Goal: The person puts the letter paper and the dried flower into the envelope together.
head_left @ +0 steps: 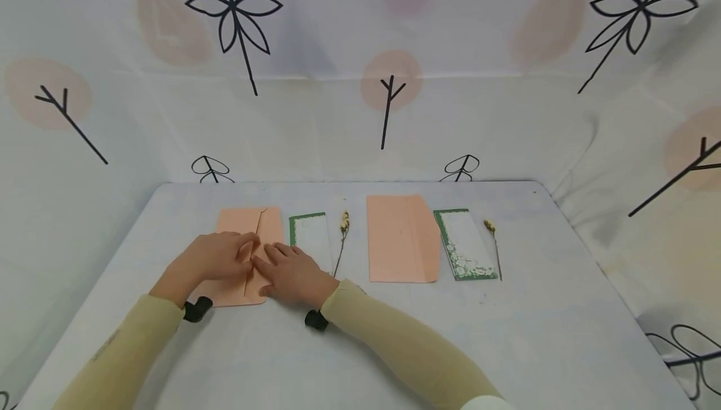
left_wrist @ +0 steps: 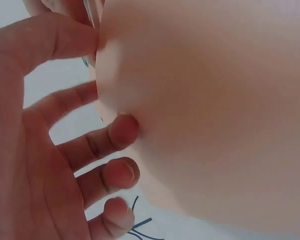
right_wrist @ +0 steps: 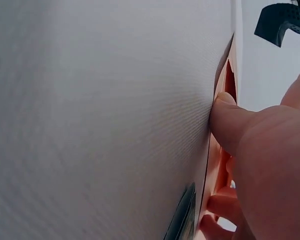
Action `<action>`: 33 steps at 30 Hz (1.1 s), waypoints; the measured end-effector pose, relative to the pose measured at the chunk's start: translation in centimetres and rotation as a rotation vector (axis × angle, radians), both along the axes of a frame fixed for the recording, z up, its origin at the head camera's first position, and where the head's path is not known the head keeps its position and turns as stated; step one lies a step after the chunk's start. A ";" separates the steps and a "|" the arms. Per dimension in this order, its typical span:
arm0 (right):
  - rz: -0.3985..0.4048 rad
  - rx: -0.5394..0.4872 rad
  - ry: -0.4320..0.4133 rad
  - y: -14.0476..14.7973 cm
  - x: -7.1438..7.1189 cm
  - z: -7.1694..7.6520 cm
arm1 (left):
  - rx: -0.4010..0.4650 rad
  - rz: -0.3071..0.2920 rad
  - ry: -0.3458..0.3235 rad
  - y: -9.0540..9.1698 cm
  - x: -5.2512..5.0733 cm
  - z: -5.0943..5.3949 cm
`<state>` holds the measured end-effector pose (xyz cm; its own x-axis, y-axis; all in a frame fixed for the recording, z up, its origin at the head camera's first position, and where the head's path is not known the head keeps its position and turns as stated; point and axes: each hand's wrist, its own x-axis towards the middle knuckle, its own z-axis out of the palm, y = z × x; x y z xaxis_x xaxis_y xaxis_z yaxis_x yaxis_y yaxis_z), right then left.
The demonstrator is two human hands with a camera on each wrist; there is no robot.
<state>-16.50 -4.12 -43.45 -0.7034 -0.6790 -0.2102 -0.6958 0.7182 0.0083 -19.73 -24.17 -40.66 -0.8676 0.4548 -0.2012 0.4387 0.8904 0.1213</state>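
A peach envelope (head_left: 225, 294) lies at the left of the table, its flap line running lengthwise. My left hand (head_left: 218, 257) is over it, and in the left wrist view the thumb and forefinger pinch the edge of the envelope's paper (left_wrist: 205, 125); the other fingers curve loosely beside it. On the envelope's right part rests my right hand (head_left: 297, 275), fingers extended toward the left hand. Its thumb (right_wrist: 230, 117) presses on the envelope in the right wrist view. Just beyond the right hand is a green-bordered white card (head_left: 311, 235), partly covered by it.
A dried yellow flower (head_left: 345, 225) lies right of that card. Further right are a second peach envelope (head_left: 394, 241), another green-bordered card (head_left: 466, 241) and a second dried flower (head_left: 490, 227). Patterned white cloth (head_left: 315, 128) hangs behind the white table (head_left: 535, 347).
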 end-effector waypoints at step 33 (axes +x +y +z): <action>-0.008 0.037 -0.027 0.1 0.0 0.3 | 0.180 0.036 -0.003 -0.5 -1.4 -1.8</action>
